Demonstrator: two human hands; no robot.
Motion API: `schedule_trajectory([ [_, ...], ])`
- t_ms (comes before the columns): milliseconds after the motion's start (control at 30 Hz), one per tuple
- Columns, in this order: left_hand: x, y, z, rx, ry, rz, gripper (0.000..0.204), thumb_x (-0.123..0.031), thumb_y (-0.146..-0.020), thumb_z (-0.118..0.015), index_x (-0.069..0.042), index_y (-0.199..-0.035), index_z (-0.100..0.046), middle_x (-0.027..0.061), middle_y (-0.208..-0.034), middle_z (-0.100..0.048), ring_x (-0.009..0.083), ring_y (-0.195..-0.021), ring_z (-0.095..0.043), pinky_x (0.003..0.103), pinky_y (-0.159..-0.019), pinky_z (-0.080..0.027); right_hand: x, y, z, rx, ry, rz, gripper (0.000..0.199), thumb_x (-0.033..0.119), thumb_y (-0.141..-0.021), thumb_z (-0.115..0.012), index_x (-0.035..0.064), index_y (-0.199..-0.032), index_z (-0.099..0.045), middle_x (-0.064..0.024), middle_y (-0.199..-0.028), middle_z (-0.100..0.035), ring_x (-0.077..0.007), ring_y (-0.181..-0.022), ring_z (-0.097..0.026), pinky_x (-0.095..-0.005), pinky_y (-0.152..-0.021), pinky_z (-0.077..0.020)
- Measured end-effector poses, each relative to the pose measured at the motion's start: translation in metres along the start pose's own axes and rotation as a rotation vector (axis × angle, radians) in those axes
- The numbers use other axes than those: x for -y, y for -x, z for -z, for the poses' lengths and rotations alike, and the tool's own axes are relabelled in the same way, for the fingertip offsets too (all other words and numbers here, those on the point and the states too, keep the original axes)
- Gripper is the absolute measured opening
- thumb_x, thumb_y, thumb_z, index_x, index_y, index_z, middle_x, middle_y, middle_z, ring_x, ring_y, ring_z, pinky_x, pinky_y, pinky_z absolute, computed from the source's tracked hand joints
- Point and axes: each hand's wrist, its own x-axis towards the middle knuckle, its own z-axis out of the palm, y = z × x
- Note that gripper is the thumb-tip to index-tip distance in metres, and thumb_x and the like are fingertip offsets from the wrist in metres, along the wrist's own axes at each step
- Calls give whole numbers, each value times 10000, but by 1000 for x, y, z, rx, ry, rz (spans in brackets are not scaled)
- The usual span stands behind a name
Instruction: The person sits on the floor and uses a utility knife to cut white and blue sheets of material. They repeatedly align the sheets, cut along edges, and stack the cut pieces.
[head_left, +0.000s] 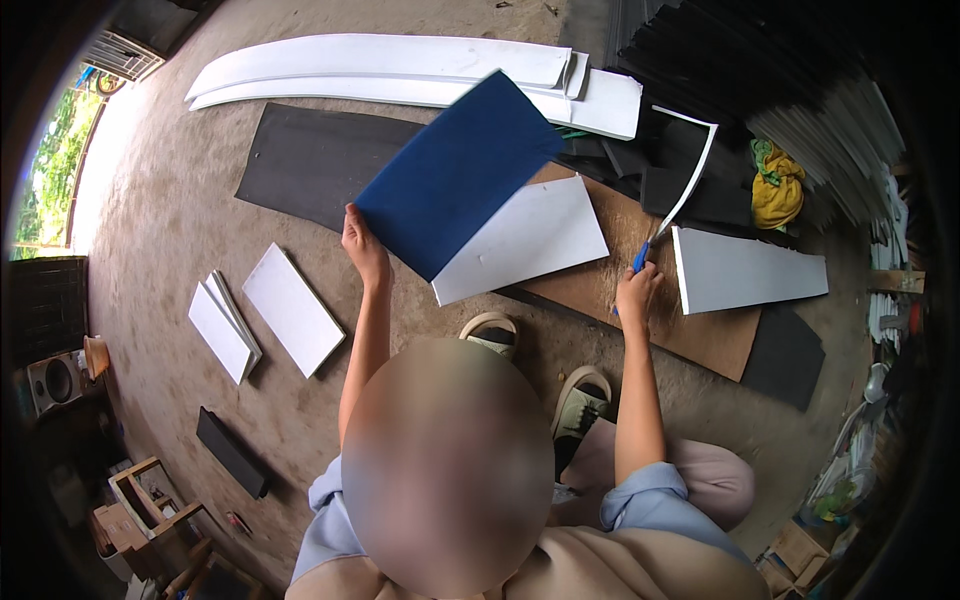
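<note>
My left hand [367, 250] grips the near-left edge of a flat, rectangular dark blue sheet [460, 175], thumb on top, holding it tilted above the floor. Partly behind it is a white foam-like panel [540, 235], which overlaps a brown board [590, 270]. At the board's right part, my right hand [638, 292] is closed around a slim blue tool [641, 256] that looks like a cutter knife; its blade is not clear. A narrow, bent white strip [697, 170] runs up from beside the tool. Right of this hand lies another white panel [745, 275].
Long white sheets [400, 70] lie at the back, with a dark grey sheet [320, 160] before them. White pieces [294, 310] and a black block [232, 452] are on the left floor. A yellow cloth [778, 188] sits by stacked sheets [830, 120] at the right.
</note>
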Motion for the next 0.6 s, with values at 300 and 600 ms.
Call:
schedule_trajectory([
  [300,12,21,5,315,-297,250,459,-420,-872,-412,-4,-712,-524,-22,-589,-438,58,-553,-369,212,-497,-329,69,-8,21,188,-461,207,318,199,-852,-470,-14,-1088,-468,-157,-1019,-469,-254,-899,-495,-351,-779,-409],
  [600,29,68,17,307,-964,-14,576,-216,-767,-610,33,-1223,-362,168,-1046,-430,250,-895,-487,321,-735,-451,64,-8,-2,209,-246,399,372,144,-787,-549,-30,-1103,-457,-163,-1080,-471,-317,-1002,-465,-372,-847,-389],
])
